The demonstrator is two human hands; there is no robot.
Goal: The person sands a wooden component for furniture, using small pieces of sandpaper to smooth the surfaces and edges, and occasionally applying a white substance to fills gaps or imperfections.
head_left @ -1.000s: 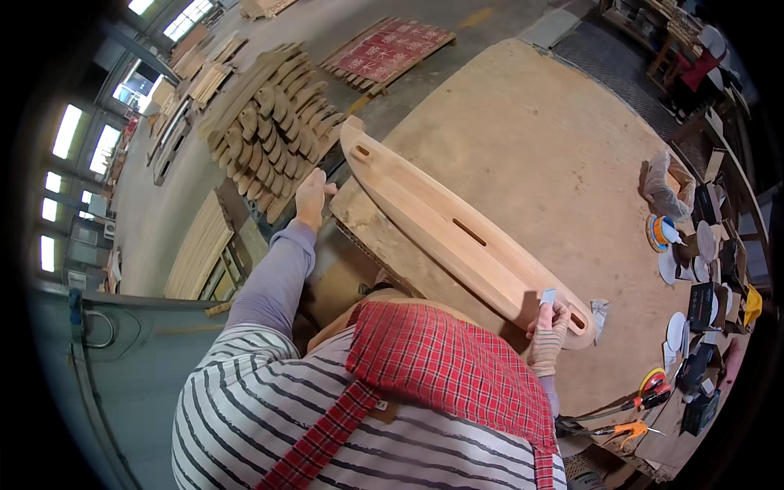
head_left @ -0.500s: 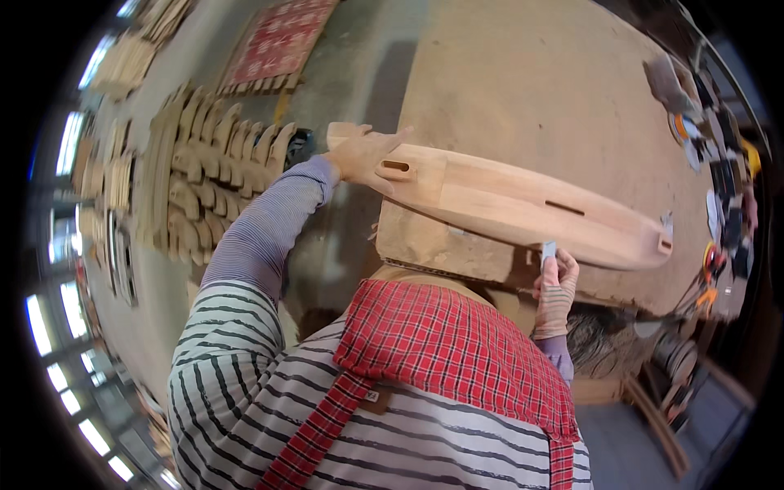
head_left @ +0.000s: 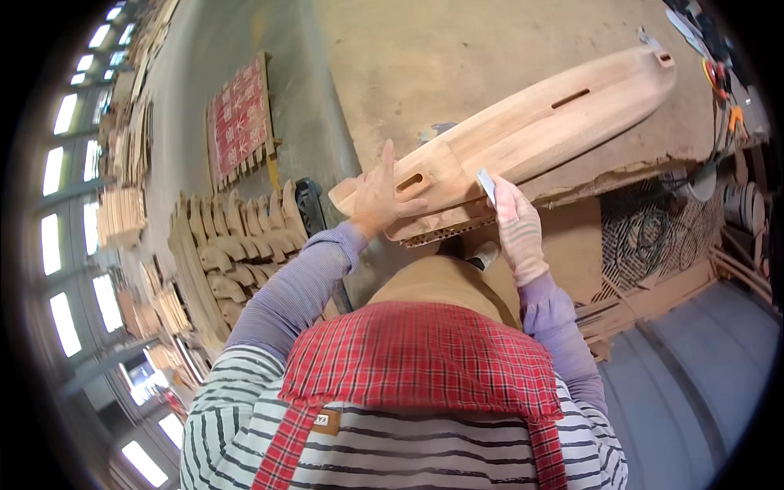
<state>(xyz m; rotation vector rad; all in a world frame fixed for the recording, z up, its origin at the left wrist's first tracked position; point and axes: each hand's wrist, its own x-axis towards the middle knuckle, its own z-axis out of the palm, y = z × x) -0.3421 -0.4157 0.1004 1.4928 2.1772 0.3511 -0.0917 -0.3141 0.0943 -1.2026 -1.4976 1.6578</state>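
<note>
A long, shaped wooden board (head_left: 523, 122) with rounded ends and a few slots lies slantwise near the workbench edge, its far end up to the right. My left hand (head_left: 380, 196) rests on its left end, fingers spread beside a slotted wooden block (head_left: 412, 184). A small flat pale-grey piece (head_left: 487, 186) is pinched in my right hand (head_left: 516, 224), at the board's near edge. What this piece is cannot be made out. Bands of tape or cloth seem to wrap the right fingers and palm.
The workbench (head_left: 457, 49) has a ragged near edge. Curved wooden parts (head_left: 237, 245) are stacked at left, near a pallet with a red patterned cover (head_left: 239, 122). Orange-handled tools (head_left: 735, 121) and cables lie at right. A coiled cable (head_left: 649, 233) sits below the bench.
The view has turned, and the board now slants up to the right. My right hand with the grey piece has moved left along the near edge, closer to my left hand.
</note>
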